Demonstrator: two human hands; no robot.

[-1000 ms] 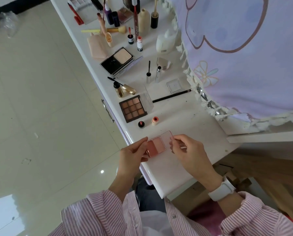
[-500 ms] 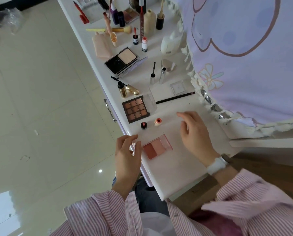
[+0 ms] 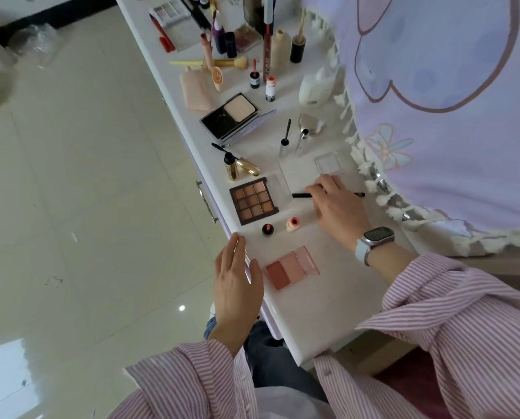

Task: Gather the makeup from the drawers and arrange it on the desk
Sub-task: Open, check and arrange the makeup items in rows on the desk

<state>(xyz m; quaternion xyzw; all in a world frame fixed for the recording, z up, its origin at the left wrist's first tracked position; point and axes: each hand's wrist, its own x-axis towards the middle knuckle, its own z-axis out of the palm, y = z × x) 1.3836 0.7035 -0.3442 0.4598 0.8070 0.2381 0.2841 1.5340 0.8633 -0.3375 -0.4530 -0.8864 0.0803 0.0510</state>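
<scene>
Most of the makeup already lay spread along the surface point(image 3: 319, 322). The right hand point(image 3: 339, 207) had its grip closing on the thin black pencil point(image 3: 301, 195), fingers curled over it, beside the brown eyeshadow palette point(image 3: 253, 200). The left hand point(image 3: 236, 285) hung open, empty, just beside the pink blush palette point(image 3: 292, 268). Only tidying seemed left.

Pale glossy floor tiles point(image 3: 80, 182) stretch left of the furniture, catching a small bright glint of light. A lilac cloth point(image 3: 452, 95) printed with a cartoon outline and a pastel bow, edged in white tassels point(image 3: 382, 201), drapes at upper right. A crumpled clear plastic bag point(image 3: 33, 43) lies by the dark skirting. Pink-striped shirt sleeves point(image 3: 452, 325) and a white-strapped smartwatch point(image 3: 375, 238) fill the foreground.
</scene>
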